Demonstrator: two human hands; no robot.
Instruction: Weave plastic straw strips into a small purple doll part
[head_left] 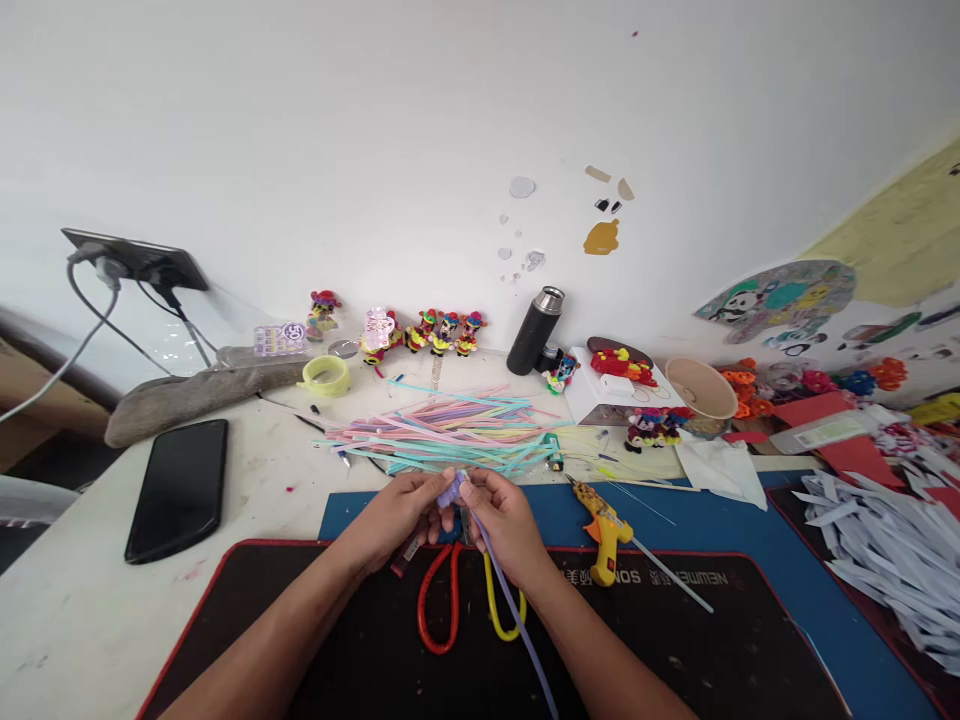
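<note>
Above the dark mat my left hand (pixel 417 508) pinches a small bunched purple piece (pixel 451 490) that looks folded or woven. Thumb and fingers of my right hand (pixel 496 512) close on its other side. From there a long purple strip (pixel 517 615) runs under my right wrist toward the near edge. Beneath both hands lies a pair of scissors with one red loop (pixel 422 612) and one yellow loop (pixel 493 610); the hands hide its blades. Just right of my right hand rests a yellow glue gun (pixel 606 540) with a glue stick (pixel 675 575) at its back.
Behind the hands spreads a heap of pastel strips (pixel 450 430). A black phone (pixel 178 490) lies at left, near a yellow coil (pixel 324 376). Small figures (pixel 448 332) and a dark flask (pixel 535 332) stand by the wall. White paper strips (pixel 885 560) are piled at right.
</note>
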